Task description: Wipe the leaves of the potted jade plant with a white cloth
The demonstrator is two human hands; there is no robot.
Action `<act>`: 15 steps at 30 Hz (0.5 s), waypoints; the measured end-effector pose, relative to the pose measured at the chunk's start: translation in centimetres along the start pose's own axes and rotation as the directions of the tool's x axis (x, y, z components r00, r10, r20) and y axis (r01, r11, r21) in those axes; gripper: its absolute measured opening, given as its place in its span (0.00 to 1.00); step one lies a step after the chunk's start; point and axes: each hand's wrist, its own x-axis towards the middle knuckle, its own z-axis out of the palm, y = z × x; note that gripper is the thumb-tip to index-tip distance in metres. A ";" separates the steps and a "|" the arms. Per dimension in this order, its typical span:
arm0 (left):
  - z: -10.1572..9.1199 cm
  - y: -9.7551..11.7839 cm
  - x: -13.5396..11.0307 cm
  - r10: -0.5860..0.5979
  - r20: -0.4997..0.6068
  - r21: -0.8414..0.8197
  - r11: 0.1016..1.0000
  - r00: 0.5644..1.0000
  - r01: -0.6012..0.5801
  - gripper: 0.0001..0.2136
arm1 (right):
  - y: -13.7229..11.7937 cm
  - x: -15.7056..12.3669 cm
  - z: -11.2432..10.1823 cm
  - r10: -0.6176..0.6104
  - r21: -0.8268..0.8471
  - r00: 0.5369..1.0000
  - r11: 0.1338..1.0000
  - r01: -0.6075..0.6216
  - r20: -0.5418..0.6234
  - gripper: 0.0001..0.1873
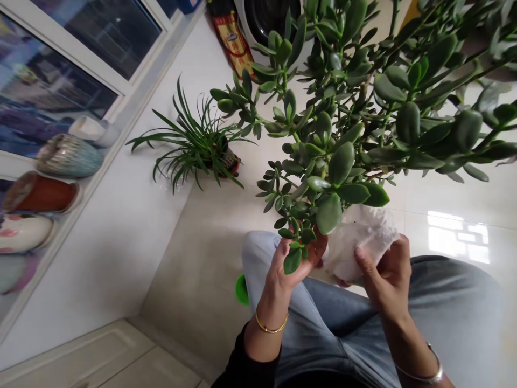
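Note:
A large jade plant [363,108] with thick green leaves fills the upper right. My left hand [293,258] is cupped under a small leafy branch tip [297,248] at the plant's lower edge, fingers curled around it. My right hand [383,269] grips a crumpled white tissue [357,240], pressed up against a big leaf [329,213]. Both hands are above my lap in grey jeans [323,318].
A spider plant in a red pot [202,145] stands on the pale tiled floor. Several empty pots [40,194] lie on the window sill at left. A green object [241,289] peeks out beside my knee. A washing machine [266,16] is at the top.

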 end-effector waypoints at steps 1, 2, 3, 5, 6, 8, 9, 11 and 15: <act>0.2 0.0 0.0 -0.038 -0.027 -0.016 0.999 0.999 0.037 0.25 | 0.2 -0.3 0.2 -0.021 -0.010 1.000 1.000 0.021 -0.001 0.13; 0.5 0.0 -0.1 -0.066 -0.056 -0.027 0.998 0.996 0.064 0.25 | 0.4 -0.6 0.4 -0.055 -0.043 0.998 0.998 0.055 -0.004 0.13; 0.8 0.0 -0.1 -0.080 -0.084 -0.033 0.996 0.993 0.078 0.25 | 0.6 -0.9 0.5 -0.100 -0.094 0.995 0.991 0.099 -0.015 0.12; 1.2 -0.1 -0.1 -0.089 -0.112 -0.030 0.996 0.990 0.086 0.24 | 1.1 -1.4 0.7 -0.208 -0.210 0.977 0.958 0.193 -0.050 0.12; 1.3 -0.2 -0.1 -0.095 -0.108 -0.024 0.995 0.990 0.093 0.24 | 1.3 -1.6 0.7 -0.260 -0.257 0.963 0.938 0.234 -0.069 0.12; 1.3 -0.3 -0.1 -0.125 -0.075 -0.014 0.992 0.989 0.124 0.24 | 1.3 -1.6 0.5 -0.348 -0.302 0.935 0.900 0.314 -0.067 0.14; 1.3 -0.3 -0.1 -0.142 -0.057 -0.013 0.990 0.988 0.141 0.24 | 1.2 -1.5 0.3 -0.376 -0.306 0.926 0.885 0.351 -0.024 0.15; 1.1 -0.3 0.0 -0.148 -0.037 -0.016 0.989 0.988 0.147 0.24 | 0.7 -0.9 -0.3 -0.400 -0.312 0.910 0.855 0.414 0.111 0.16; 0.7 -0.3 0.0 -0.083 0.007 0.012 0.997 0.997 0.082 0.24 | -0.3 0.8 -1.5 -0.499 -0.353 0.831 0.753 0.556 0.245 0.17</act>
